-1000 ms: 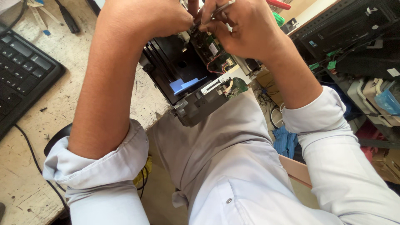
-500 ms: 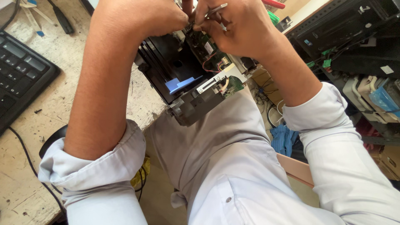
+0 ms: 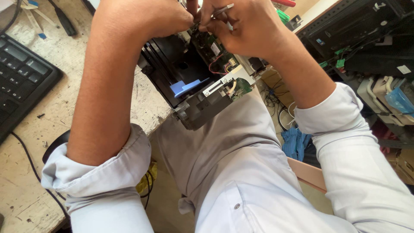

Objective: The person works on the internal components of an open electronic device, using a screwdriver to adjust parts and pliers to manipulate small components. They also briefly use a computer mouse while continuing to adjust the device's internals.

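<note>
An opened black device [image 3: 181,73] with a blue tab, a green circuit board and thin red wires rests on the worn table edge [image 3: 146,116] and over my lap. My left hand [image 3: 146,17] is closed at the top of the device, its fingertips hidden where they meet the board. My right hand [image 3: 241,26] is closed around a thin metal tool [image 3: 222,9], its tip at the same spot on the board. Both hands touch at the fingertips.
A black keyboard [image 3: 21,73] lies at the left on the table, with a cable and a small screw [image 3: 44,143] near it. Black equipment and green connectors [image 3: 366,39] fill shelves at the right. Blue cloth [image 3: 297,144] lies on the floor.
The view has shifted slightly, so the hands and the device sit a little higher and further left. Both hands keep the same grip at the board.
</note>
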